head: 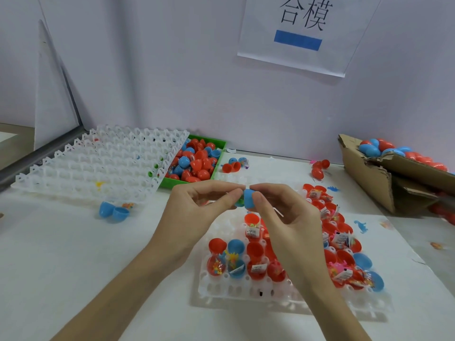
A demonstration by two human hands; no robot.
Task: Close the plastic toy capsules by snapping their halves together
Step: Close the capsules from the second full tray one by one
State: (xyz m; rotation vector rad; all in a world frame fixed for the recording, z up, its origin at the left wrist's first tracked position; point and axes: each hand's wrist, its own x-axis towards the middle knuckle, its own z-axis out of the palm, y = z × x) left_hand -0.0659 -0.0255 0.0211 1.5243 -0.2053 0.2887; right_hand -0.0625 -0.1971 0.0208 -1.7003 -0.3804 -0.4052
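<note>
The blue plastic toy capsule (248, 198) is pinched between the fingertips of the left hand (197, 207) and the right hand (285, 215), above the white plastic tray (246, 290) of open capsules.

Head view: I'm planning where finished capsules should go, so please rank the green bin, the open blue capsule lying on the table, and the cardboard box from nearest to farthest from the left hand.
Measured from the left hand:
1. Green bin, just behind the hand, slightly right.
2. Open blue capsule, on the table to the left.
3. Cardboard box, far right edge.
</note>
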